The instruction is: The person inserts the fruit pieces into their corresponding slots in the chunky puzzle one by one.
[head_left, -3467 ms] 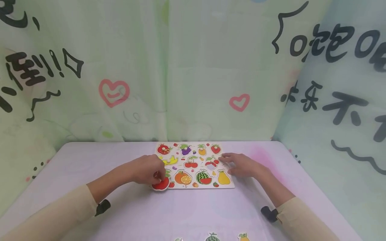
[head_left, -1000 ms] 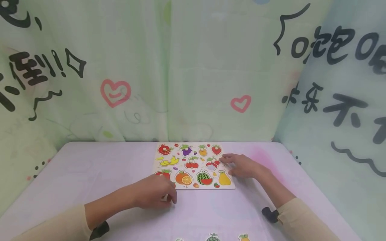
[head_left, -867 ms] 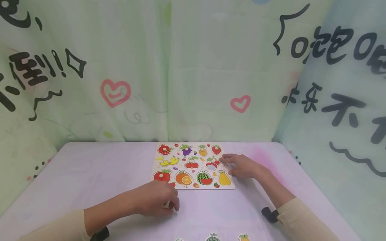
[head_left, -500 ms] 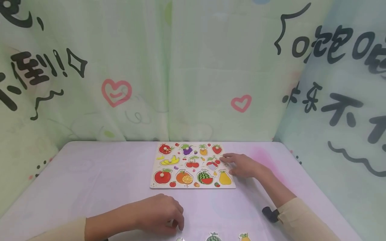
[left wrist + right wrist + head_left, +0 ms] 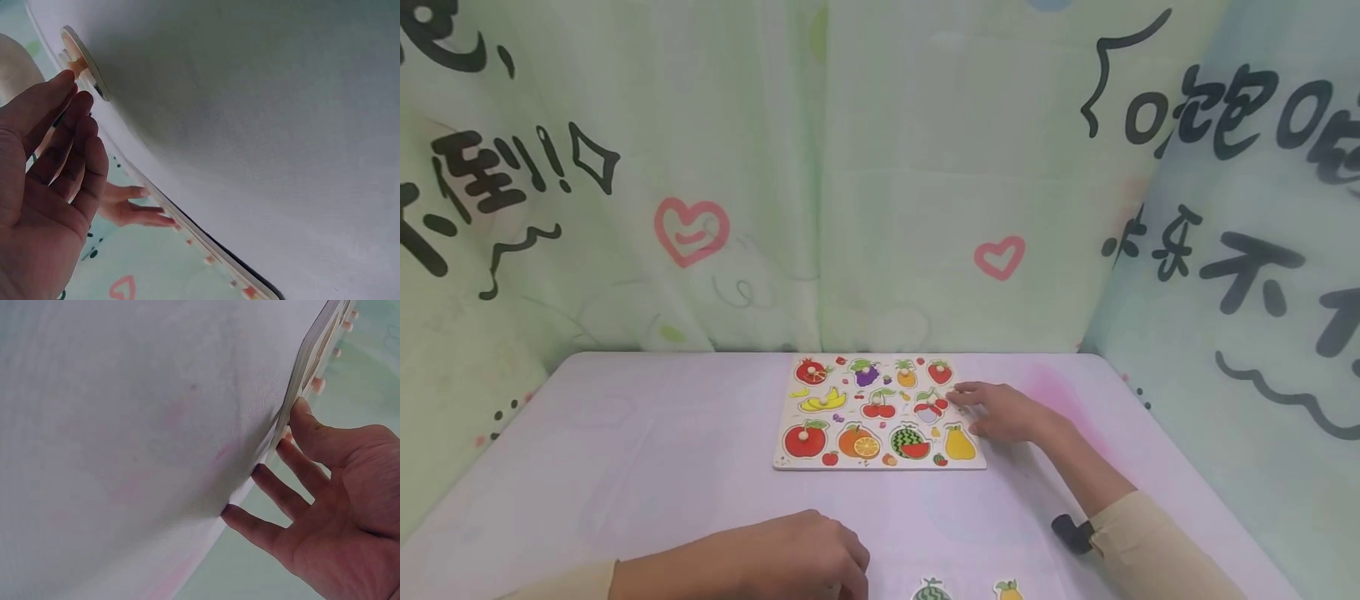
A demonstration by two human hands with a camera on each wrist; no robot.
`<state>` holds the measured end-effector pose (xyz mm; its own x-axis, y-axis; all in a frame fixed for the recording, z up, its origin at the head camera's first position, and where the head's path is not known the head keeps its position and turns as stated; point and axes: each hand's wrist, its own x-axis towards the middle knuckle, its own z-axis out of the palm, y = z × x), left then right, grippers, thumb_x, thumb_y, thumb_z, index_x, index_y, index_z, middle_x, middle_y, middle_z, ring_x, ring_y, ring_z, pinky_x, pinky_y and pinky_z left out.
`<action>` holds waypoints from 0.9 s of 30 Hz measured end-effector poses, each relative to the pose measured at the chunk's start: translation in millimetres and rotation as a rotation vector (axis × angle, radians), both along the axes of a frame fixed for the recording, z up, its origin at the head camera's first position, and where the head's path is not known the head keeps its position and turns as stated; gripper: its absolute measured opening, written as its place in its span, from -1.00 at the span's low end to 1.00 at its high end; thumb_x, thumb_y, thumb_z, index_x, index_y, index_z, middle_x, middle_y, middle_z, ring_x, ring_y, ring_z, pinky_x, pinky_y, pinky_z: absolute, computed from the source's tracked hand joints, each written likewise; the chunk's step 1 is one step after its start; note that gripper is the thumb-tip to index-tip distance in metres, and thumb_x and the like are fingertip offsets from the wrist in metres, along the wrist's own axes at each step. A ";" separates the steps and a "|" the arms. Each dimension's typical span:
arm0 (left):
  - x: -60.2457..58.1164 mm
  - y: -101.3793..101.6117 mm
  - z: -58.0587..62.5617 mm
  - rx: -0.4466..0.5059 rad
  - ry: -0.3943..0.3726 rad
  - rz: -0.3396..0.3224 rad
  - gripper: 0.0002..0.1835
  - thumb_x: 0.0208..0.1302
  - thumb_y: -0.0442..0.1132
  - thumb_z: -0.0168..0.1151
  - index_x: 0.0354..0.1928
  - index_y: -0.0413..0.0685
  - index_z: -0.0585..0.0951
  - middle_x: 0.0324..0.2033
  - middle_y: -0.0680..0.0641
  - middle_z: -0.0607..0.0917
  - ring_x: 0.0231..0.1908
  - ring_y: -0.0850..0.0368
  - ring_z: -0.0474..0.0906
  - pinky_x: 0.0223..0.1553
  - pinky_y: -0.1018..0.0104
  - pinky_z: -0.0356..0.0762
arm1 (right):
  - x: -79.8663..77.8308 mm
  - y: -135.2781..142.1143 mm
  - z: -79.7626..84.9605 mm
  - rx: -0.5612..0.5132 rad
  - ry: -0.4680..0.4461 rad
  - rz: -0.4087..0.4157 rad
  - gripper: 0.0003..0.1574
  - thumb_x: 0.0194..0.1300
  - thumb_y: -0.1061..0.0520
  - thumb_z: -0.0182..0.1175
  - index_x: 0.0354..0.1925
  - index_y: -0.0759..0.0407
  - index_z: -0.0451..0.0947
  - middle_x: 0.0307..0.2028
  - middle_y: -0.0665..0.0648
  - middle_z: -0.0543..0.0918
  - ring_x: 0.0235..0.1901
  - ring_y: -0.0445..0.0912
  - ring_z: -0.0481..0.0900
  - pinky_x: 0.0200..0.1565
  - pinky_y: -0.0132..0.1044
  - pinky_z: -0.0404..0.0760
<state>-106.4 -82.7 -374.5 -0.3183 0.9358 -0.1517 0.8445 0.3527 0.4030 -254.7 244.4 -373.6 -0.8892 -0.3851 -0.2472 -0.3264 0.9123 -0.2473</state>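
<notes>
A fruit puzzle board (image 5: pixel 880 463) lies near the table's back edge, its red apple piece (image 5: pixel 805 439) in the front left spot with a knob on top. My left hand (image 5: pixel 808 557) is low in the head view, at the near part of the table. In the left wrist view, its thumb and fingertips are close to the knob of a puzzle piece (image 5: pixel 86 62), apart from each other; the head view hides this piece behind the hand. My right hand (image 5: pixel 1000 412) stays at the board's right edge, thumb and fingers extended, touching the edge and table (image 5: pixel 156 450).
A watermelon piece (image 5: pixel 931 590) and a yellow fruit piece (image 5: pixel 1008 590) lie at the near edge of the head view, partly cut off. Several fruits on the board carry round knobs. Printed curtains (image 5: pixel 880 208) stand behind and beside the table.
The left hand has let go of the apple piece, now in the board, and moved back toward the near table, covering a pale piece there. The right hand has stayed at the board.
</notes>
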 end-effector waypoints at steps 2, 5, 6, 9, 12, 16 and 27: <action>1.2 1.6 0.2 -0.014 0.010 -0.018 -0.74 0.35 -0.09 0.43 0.05 0.19 0.80 -0.23 0.30 0.75 -0.29 0.59 0.52 -0.21 0.80 0.42 | 0.3 0.1 -0.4 -0.002 -0.002 -0.002 -0.21 0.36 0.17 0.37 0.50 -0.03 0.42 0.53 0.19 0.37 0.51 0.33 0.24 0.36 0.30 0.42; 1.8 4.2 -0.2 -0.019 0.044 -0.051 -0.74 0.37 -0.06 0.41 0.06 0.16 0.80 -0.23 0.28 0.76 -0.30 0.58 0.51 -0.20 0.83 0.39 | 0.6 0.0 -0.7 -0.003 -0.001 0.000 -0.21 0.36 0.17 0.37 0.50 -0.03 0.42 0.52 0.19 0.37 0.51 0.33 0.24 0.36 0.30 0.42; 2.0 4.9 -0.4 -0.017 0.053 -0.060 -0.74 0.38 -0.06 0.40 0.05 0.15 0.80 -0.24 0.28 0.75 -0.31 0.58 0.50 -0.20 0.84 0.38 | 0.6 -0.1 -0.9 -0.003 0.000 0.002 -0.21 0.36 0.17 0.37 0.50 -0.03 0.42 0.52 0.19 0.37 0.51 0.33 0.24 0.36 0.30 0.42; 2.4 6.7 -1.2 -0.008 0.084 -0.080 -0.78 0.41 -0.07 0.38 0.03 0.16 0.81 -0.29 0.29 0.74 -0.35 0.57 0.47 -0.25 0.85 0.35 | 0.1 0.2 -0.4 -0.005 0.009 0.012 -0.22 0.36 0.18 0.36 0.50 -0.01 0.42 0.52 0.20 0.37 0.51 0.33 0.25 0.37 0.29 0.42; 2.7 7.6 -2.1 -0.001 0.093 -0.083 -0.78 0.41 -0.06 0.38 0.02 0.16 0.81 -0.28 0.29 0.75 -0.36 0.57 0.47 -0.25 0.85 0.35 | -0.5 0.7 -0.1 -0.007 0.014 0.017 -0.22 0.36 0.19 0.36 0.49 -0.01 0.43 0.52 0.20 0.37 0.51 0.33 0.26 0.36 0.28 0.43; 2.9 8.3 -3.8 0.004 0.087 -0.075 -0.77 0.41 -0.04 0.38 0.03 0.16 0.81 -0.26 0.29 0.76 -0.35 0.57 0.48 -0.25 0.84 0.36 | -1.2 1.5 -0.8 -0.007 0.013 0.016 -0.22 0.36 0.18 0.36 0.49 -0.01 0.43 0.52 0.19 0.37 0.51 0.33 0.26 0.36 0.27 0.44; 4.2 8.9 -5.5 0.008 0.084 -0.063 -0.79 0.41 -0.04 0.38 -0.01 0.16 0.83 -0.32 0.30 0.74 -0.37 0.57 0.46 -0.30 0.84 0.35 | -0.2 2.0 -1.3 -0.011 0.009 0.015 -0.23 0.36 0.18 0.35 0.49 -0.02 0.43 0.52 0.19 0.37 0.51 0.32 0.26 0.36 0.27 0.43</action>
